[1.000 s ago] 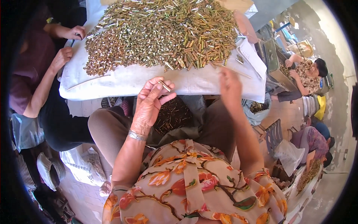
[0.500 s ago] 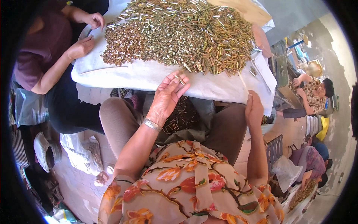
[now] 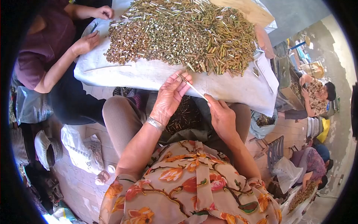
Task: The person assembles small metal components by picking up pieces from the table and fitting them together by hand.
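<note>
Thin metal rod at frame centre, long axis upper-left to lower-right; left hand pinches upper end; right hand grips lower end.

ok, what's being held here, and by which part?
A thin metal rod, held at both ends: the left hand fingers pinch its upper end, the right hand its lower end.

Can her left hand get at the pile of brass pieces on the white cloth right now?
Probably yes: the left hand hovers at the cloth's near edge, just short of the pile, nothing between, though it pinches a thin rod with the right hand.
</note>
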A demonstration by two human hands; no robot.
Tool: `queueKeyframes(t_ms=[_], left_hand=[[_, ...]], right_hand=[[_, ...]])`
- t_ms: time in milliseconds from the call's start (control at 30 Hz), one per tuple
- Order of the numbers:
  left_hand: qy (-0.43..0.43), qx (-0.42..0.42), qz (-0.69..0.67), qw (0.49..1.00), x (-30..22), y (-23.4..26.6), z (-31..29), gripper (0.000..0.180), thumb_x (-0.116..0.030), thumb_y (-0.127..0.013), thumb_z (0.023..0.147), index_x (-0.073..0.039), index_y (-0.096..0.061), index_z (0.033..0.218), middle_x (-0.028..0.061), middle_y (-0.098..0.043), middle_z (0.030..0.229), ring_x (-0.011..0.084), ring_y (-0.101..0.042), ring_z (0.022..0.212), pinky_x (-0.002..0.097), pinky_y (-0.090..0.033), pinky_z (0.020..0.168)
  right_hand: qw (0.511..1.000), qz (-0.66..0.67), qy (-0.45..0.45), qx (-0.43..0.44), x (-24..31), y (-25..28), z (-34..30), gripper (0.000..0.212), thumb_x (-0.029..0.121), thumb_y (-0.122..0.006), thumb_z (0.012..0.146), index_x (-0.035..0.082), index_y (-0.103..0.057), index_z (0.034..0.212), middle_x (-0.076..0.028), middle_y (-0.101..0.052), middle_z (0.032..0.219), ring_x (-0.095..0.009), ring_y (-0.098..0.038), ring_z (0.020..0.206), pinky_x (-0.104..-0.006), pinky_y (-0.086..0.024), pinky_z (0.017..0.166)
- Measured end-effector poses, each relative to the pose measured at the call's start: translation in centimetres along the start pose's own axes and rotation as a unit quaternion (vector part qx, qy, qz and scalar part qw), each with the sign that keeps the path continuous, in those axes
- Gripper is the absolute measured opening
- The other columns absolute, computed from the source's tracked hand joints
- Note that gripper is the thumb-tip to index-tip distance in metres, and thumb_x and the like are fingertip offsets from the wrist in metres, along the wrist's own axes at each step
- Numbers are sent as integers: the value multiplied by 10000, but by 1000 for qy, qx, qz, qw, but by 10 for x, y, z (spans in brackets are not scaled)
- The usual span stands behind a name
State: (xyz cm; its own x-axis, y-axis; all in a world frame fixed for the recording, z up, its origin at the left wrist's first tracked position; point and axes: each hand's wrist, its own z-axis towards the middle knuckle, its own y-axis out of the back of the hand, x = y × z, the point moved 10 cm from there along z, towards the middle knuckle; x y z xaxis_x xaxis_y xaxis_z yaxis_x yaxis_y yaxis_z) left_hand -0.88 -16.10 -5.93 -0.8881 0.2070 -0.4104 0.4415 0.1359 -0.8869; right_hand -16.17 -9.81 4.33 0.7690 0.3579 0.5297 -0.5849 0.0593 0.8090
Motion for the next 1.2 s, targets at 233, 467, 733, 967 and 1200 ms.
queueKeyframes(t_ms=[233,467,733,967,1200], left_hand=[[0,17,27,1000,6,1,2,327,-68,-537,940,18,-462,1247,140,-599,1157,259,-609,1077,357,-510,948],[-10,5,46,999,4,2,1,313,-72,-540,942,8,-470,1236,129,-595,1153,245,-616,1061,343,-514,934],[-23,21,64,997,-1,-5,-5,293,-67,-528,948,-13,-484,1233,124,-602,1141,238,-608,1075,335,-513,937],[-41,74,82,993,-6,-27,-18,269,-52,-535,941,-25,-505,1207,114,-615,1120,230,-605,1084,343,-514,939],[0,89,251,964,13,-10,-27,233,-43,-557,928,-31,-551,1161,92,-651,1055,207,-628,1033,321,-502,940]], right_hand=[[998,-60,13,-13,14,-13,14,342,9,-588,851,131,-624,1168,-130,-549,743,-307,-569,606,-350,-461,553],[999,-34,21,-23,6,-15,7,334,74,-572,871,148,-594,1196,-131,-560,747,-334,-595,588,-414,-472,515],[1000,-7,-12,-6,1,-14,6,305,4,-564,875,83,-620,1164,-164,-594,805,-312,-598,669,-344,-480,607],[992,-61,79,-82,-24,56,-11,275,75,-560,884,111,-624,1150,-132,-572,771,-326,-591,645,-383,-479,565],[964,-225,9,-145,-109,94,16,239,94,-578,879,85,-641,1109,-166,-606,881,-342,-586,746,-383,-485,674]])
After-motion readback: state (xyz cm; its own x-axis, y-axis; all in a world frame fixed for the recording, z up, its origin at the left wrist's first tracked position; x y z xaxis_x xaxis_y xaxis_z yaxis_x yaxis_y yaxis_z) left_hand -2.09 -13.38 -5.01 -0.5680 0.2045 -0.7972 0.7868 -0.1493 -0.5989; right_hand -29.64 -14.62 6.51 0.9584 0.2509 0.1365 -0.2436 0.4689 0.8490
